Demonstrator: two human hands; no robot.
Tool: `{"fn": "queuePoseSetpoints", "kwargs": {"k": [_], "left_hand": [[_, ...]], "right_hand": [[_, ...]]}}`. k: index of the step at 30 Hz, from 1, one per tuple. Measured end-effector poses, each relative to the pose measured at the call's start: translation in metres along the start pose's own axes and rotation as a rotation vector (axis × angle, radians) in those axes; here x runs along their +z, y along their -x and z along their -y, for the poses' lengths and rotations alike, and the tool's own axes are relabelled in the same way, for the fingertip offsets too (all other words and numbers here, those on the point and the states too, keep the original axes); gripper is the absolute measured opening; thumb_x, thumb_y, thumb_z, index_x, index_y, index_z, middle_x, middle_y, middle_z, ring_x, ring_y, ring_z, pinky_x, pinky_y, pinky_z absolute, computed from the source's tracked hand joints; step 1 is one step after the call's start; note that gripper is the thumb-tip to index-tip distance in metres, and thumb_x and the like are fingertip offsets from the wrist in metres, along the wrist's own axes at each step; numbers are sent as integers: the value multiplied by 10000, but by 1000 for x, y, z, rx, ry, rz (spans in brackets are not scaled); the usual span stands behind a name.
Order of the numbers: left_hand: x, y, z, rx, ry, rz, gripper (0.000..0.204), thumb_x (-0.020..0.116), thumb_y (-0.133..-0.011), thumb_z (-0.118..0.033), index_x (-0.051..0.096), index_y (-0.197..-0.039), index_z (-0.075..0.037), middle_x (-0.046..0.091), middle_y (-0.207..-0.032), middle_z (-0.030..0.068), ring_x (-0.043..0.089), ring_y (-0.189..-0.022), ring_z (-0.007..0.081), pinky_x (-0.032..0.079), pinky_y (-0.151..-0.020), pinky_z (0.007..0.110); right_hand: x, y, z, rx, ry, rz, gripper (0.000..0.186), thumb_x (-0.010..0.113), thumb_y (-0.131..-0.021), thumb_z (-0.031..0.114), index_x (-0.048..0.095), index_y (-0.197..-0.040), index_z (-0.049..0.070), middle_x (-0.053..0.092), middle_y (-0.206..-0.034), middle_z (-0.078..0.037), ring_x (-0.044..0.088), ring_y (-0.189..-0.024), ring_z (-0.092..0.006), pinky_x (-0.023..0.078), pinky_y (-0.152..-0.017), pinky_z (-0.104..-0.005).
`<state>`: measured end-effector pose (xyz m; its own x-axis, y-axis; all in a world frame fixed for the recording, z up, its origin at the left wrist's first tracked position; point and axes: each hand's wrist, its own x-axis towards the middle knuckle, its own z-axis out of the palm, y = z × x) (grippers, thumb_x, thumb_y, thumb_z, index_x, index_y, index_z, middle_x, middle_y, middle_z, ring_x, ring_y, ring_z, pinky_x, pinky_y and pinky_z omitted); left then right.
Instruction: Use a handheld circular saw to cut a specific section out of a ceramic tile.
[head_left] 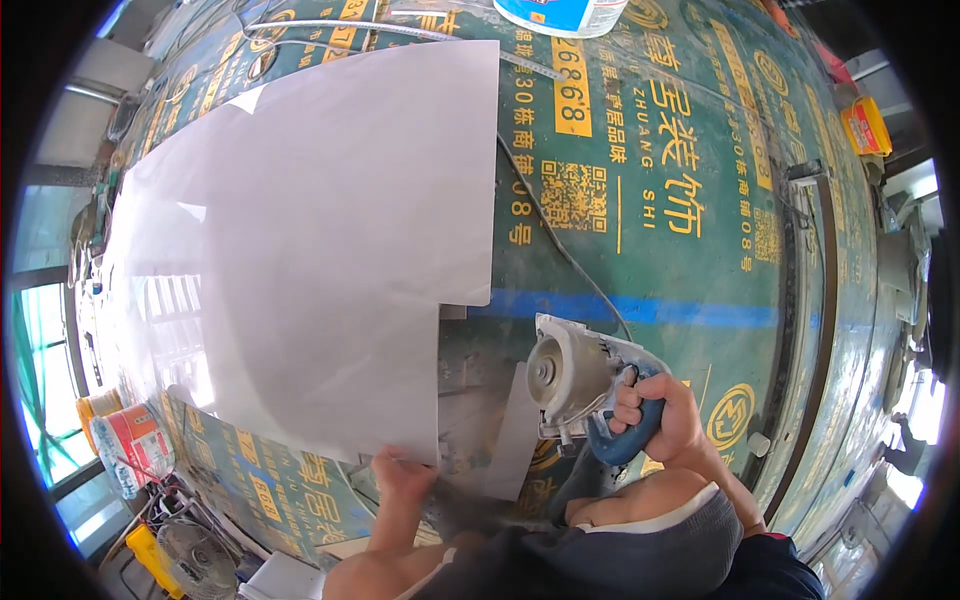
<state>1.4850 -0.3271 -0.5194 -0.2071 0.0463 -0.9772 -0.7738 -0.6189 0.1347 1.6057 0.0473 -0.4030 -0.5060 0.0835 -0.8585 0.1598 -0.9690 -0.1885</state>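
A large white sheet (290, 210) with a notched lower-right corner covers much of the printed green floor covering (630, 270). My left hand (403, 472) grips the sheet's lower edge near that corner, fingers mostly hidden. My right hand (655, 415) is closed round the blue handle of a power saw (548, 368), which has a round silver guard and sits just right of the sheet. A narrow pale strip (505, 450) lies on the covering between the sheet and the saw.
A grey cable (565, 245) runs from the saw toward the back, where a white bucket (560, 15) stands. A yellow tub (866, 127) is at far right, near a long dark rail (828, 260). A red-and-white container (132, 445) and a fan (195, 555) are at lower left.
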Motion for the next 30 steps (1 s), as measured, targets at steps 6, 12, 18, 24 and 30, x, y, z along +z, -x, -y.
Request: {"fn": "queuePoseSetpoints", "kwargs": {"k": [6,12,18,24,30], "left_hand": [[11,18,-3,-42,-1,40,607,516,-648,-111,554,-1252,-65,600,-1266,109,570,-1188,331,459,-1004,526],[9,39,-10,-64,134,-12,594,517,-697,-129,538,-1284,-45,587,-1299,140,564,-1199,345,463,-998,519],[16,76,-7,-42,51,159,487,562,-826,-158,537,-1292,-19,593,-1314,147,561,-1222,345,458,-1015,514],[24,100,-12,16,-14,180,384,546,-944,-161,533,-1299,-15,587,-1333,156,549,-1241,363,441,-1049,530],[28,129,-22,5,-119,285,508,502,-963,-188,422,-1429,-2,515,-1430,181,486,-1332,366,389,-1112,546]], "right_hand": [[8,-9,-2,10,-87,15,154,550,-849,108,533,-988,44,507,-762,-58,485,-666,-186,453,-701,-392],[9,-5,-8,8,-65,45,122,544,-861,129,533,-955,52,498,-743,-53,481,-665,-188,453,-702,-392],[0,-2,-12,40,-56,64,112,521,-855,101,528,-954,49,502,-743,-69,486,-660,-203,454,-700,-397],[-16,8,-5,56,-119,50,153,537,-820,96,528,-965,45,507,-756,-68,485,-661,-204,461,-695,-405],[-14,8,3,-42,15,65,179,532,-790,109,533,-958,49,496,-758,-55,485,-669,-194,458,-698,-394]]}}
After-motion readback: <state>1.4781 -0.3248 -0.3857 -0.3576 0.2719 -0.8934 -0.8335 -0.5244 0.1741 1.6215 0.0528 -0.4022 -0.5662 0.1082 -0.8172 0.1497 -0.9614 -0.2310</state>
